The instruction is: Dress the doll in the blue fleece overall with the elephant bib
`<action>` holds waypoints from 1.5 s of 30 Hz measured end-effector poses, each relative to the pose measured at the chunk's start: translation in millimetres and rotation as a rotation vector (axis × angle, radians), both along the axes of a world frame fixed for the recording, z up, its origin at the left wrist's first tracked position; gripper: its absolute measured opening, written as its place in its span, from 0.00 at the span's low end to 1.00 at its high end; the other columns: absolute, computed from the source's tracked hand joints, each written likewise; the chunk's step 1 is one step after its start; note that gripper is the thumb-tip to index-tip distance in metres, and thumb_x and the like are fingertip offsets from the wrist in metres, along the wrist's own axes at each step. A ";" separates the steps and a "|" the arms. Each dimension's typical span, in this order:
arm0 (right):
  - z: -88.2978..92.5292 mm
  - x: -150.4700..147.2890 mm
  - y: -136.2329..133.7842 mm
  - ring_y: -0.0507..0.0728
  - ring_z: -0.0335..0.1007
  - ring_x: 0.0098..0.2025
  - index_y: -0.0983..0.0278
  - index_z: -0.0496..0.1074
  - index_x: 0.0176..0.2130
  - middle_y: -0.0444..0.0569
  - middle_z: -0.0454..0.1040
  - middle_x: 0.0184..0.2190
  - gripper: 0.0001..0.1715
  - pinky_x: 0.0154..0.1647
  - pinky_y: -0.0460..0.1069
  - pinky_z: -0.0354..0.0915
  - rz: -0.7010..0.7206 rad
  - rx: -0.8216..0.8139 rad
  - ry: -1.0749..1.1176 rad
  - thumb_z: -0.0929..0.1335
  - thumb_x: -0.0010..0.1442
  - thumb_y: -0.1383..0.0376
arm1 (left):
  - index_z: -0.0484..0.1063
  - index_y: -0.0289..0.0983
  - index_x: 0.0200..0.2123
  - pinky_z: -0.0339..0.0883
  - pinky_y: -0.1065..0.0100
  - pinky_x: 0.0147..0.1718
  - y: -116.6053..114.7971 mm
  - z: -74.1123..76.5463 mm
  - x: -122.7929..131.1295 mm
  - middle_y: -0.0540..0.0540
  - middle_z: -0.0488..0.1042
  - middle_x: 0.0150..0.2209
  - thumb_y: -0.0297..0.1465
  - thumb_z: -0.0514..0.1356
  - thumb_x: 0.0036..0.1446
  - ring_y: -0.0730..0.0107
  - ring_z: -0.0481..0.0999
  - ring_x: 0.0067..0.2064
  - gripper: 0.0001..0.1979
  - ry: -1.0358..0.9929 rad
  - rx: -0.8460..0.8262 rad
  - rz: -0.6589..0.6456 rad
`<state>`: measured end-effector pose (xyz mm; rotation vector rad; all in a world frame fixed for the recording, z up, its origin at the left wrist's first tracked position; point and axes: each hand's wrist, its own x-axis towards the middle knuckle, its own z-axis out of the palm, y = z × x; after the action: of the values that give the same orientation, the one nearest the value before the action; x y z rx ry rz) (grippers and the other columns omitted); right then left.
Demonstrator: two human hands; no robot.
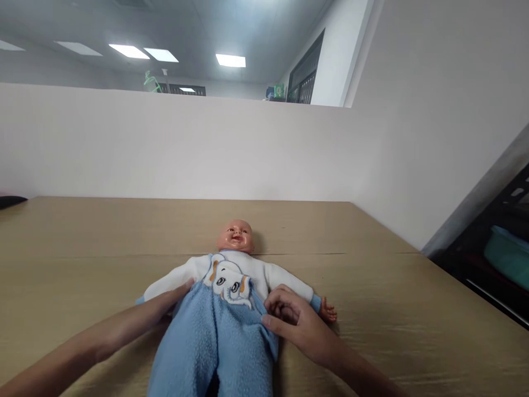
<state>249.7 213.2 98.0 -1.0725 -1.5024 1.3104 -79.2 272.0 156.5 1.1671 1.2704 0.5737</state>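
Observation:
A baby doll lies on its back on the wooden table, head away from me. It wears a white top with an elephant picture and fluffy light blue trousers. My left hand reaches in at the doll's side by the trousers' waist, its fingers mostly hidden under the cloth. My right hand is closed in a pinch on the trousers' waist edge at the doll's other side, near the doll's bare hand.
A white partition wall stands along the table's far edge. At the right, past the table's edge, a dark shelf holds a teal tub. A dark object lies at the table's far left.

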 end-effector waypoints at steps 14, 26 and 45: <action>-2.6 -18.0 -0.9 0.53 0.60 0.34 0.57 0.63 0.43 0.38 0.66 0.29 0.22 0.38 0.48 0.59 -0.041 -0.030 0.287 0.71 0.70 0.45 | 0.73 0.40 0.54 0.65 0.50 0.59 -2.1 33.2 110.0 0.41 0.76 0.54 0.41 0.59 0.73 0.49 0.72 0.58 0.14 0.499 1.069 -0.728; 18.4 23.8 9.6 0.56 0.70 0.33 0.58 0.68 0.45 0.41 0.71 0.31 0.07 0.36 0.51 0.62 -0.294 0.306 -0.412 0.65 0.73 0.58 | 0.72 0.39 0.36 0.63 0.62 0.42 33.7 20.3 124.5 0.48 0.73 0.36 0.48 0.59 0.72 0.59 0.73 0.42 0.19 0.470 1.038 -0.816; 22.8 101.5 -13.5 0.58 0.73 0.33 0.58 0.75 0.52 0.47 0.77 0.37 0.21 0.36 0.55 0.74 -0.387 0.123 -0.467 0.76 0.59 0.59 | 0.74 0.43 0.44 0.62 0.67 0.36 30.1 30.0 155.2 0.51 0.78 0.39 0.31 0.62 0.72 0.65 0.76 0.38 0.00 0.221 0.986 -0.883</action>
<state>351.2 199.7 120.9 -1.5673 -1.5739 0.7190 76.1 302.0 186.5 2.4708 0.4624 0.3819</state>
